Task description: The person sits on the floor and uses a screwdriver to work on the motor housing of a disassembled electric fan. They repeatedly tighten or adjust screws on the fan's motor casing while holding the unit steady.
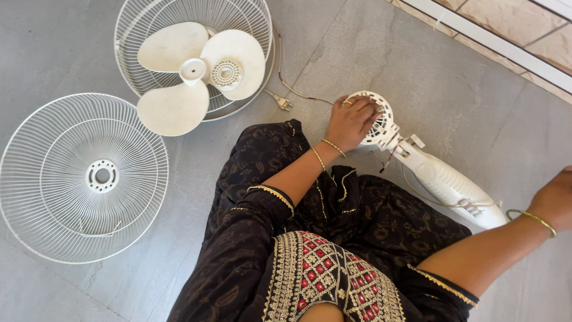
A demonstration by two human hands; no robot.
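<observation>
From the head camera we look down on a grey stone-tile floor (417, 71) where a person in a dark embroidered garment sits. Our left hand (350, 122) lies curled over the round, vented white plastic motor housing (376, 119) of a dismantled fan, fingers bent around its rim and pressing on it; the palm hides much of the housing's face, so we cannot see what lies under it. From that housing a white plastic fan neck and body (444, 182) runs down and to the right across the floor. Our right hand (557, 200) sits at the far end of this body, but the picture's edge cuts off the fingers, so we cannot tell how far it is open or whether it grips the body; only the wrist with a gold bangle shows clearly.

Thin wires (387, 160) hang loose near the joint below the housing, hard to trace. A power cord with a small plug (282, 102) trails on the floor just left of the left hand.

Well apart to the left lie a white three-bladed plastic fan propeller (199, 71) resting inside one round white wire guard (250, 24), and a second round white wire guard (83, 179) lying flat by itself. The first guard is cut off by the top edge.
</observation>
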